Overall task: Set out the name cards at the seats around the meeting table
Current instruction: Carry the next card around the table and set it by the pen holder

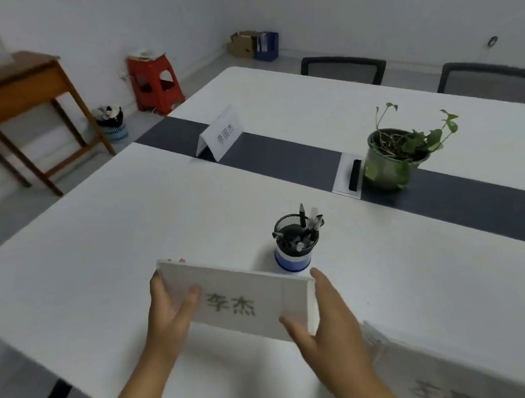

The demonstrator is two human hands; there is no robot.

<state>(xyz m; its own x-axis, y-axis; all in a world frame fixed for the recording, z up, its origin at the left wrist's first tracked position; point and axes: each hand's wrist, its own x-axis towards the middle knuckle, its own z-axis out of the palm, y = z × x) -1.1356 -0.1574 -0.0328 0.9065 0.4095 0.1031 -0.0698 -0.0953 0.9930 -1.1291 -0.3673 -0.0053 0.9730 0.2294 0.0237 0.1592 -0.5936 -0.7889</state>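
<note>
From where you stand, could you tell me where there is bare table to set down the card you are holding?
The white top left of the pen holder, toward the table edge, is bare, up to the dark centre strip. It is crowded to the right: another card lies beside the right hand.

— How are the two hands placed?
— Both forearms reach forward. The left hand (169, 309) has its thumb on top and fingers curled behind; the right hand (320, 315) grips likewise, thumb pointing inward.

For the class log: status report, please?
Both hands, left and right, hold name card by its ends. Pen cup just beyond it.
</note>
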